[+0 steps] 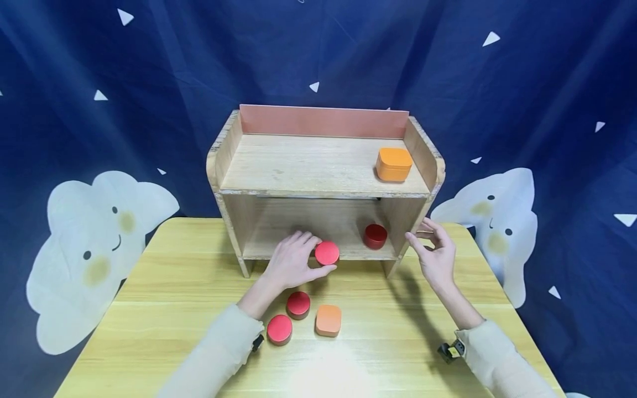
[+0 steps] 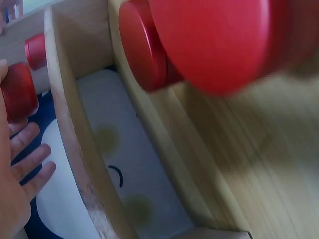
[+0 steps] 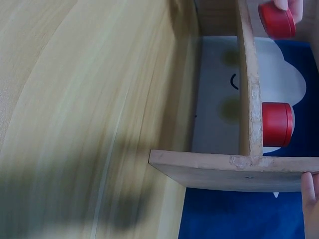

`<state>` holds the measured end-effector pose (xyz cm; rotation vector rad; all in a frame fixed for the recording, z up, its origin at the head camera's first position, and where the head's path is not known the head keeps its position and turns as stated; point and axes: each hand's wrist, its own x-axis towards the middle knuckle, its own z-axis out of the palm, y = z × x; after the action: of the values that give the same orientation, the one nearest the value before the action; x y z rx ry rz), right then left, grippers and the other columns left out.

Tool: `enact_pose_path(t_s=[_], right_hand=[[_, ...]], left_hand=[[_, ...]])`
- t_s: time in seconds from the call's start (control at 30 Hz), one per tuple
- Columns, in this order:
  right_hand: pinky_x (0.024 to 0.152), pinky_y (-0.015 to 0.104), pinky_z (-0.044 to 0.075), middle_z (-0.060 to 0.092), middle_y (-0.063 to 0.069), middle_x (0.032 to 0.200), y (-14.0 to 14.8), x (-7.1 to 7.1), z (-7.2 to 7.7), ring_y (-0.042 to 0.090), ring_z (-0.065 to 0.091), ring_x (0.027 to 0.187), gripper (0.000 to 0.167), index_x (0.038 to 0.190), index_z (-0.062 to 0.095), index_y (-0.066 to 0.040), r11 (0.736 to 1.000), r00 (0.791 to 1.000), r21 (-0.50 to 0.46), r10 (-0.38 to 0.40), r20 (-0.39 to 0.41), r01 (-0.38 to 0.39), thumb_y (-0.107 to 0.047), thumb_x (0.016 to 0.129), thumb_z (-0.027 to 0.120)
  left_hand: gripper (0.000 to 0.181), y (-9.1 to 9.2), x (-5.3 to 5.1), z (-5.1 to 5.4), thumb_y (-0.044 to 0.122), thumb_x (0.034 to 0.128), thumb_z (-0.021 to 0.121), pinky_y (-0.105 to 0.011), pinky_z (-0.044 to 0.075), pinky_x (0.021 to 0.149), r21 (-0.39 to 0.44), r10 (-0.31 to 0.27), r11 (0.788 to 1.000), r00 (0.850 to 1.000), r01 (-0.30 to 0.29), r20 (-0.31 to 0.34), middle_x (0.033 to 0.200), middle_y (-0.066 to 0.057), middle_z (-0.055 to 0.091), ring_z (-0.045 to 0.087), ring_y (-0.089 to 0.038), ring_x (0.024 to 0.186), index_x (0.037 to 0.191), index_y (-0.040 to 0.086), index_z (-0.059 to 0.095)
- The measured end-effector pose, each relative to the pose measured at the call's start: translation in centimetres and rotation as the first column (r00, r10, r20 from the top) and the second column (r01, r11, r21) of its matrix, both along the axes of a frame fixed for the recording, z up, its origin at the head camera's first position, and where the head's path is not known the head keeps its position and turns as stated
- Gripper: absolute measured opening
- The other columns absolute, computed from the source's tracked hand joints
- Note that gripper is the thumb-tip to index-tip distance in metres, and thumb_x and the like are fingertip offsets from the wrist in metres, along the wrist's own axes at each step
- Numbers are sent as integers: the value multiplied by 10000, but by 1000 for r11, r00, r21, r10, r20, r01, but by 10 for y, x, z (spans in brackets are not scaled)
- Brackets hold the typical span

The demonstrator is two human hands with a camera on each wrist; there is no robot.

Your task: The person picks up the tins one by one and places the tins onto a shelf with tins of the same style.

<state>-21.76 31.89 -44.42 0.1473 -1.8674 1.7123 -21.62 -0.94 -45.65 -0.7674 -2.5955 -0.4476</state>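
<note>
My left hand [image 1: 294, 262] grips a round red tin [image 1: 327, 253] between thumb and fingers, in front of the lower shelf's front edge. The held red tin [image 2: 20, 92] also appears in the left wrist view. To its right, another red tin [image 1: 375, 236] stands on the lower shelf near the right side panel. My right hand [image 1: 438, 254] is at the outside of that panel [image 3: 209, 172]; its fingertips [image 3: 309, 186] touch the panel, thumb near the front edge. Two red tins [image 1: 298, 305] [image 1: 280, 330] and an orange square tin [image 1: 328, 320] stand on the table before the shelf.
A wooden two-tier shelf unit [image 1: 313, 166] stands on the wooden table [image 1: 189, 287]. On its top tier, at the right, sits an orange-yellow square tin [image 1: 393, 164]. Behind hangs a blue curtain [image 1: 318, 50] with white triangles and smiling clouds.
</note>
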Motion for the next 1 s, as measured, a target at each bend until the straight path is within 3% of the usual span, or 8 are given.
enact_pose_path(t_s=[0.23,0.43,0.73,1.0], right_hand=[[619,88,550,730,-197,998,-1,1,0,-66,707,826,437,1254,696,36,1000,1000,-3,1,-3,-1,175,843,751],[626,91,554,731,-200,1000,-1,0,-1,-69,706,826,435,1260,697,38,1000,1000,-8,1,-4,-1,173,849,746],[616,85,545,731,-209,986,0,1,0,-73,704,824,445,1275,676,69,1000,1000,1,3,-6,-3,179,848,740],[597,83,533,734,-202,978,-1,1,1,-68,705,820,449,1277,666,91,1000,1000,4,-1,4,1,169,843,756]], left_hand=[[606,23,4,-3,689,821,749,-350,606,809,14,89,996,994,-88,-63,1046,1,715,680,-206,958,1100,152,712],[606,41,4,-2,707,830,725,-341,601,729,4,160,987,984,-160,-74,1020,-3,724,680,-215,902,1061,148,706],[564,61,-6,-1,709,835,705,-290,557,630,28,175,984,978,-173,-117,916,26,700,662,-179,811,991,168,699],[561,68,-15,-7,700,836,714,-293,550,588,15,201,980,973,-201,-117,892,18,717,689,-195,784,971,156,709]])
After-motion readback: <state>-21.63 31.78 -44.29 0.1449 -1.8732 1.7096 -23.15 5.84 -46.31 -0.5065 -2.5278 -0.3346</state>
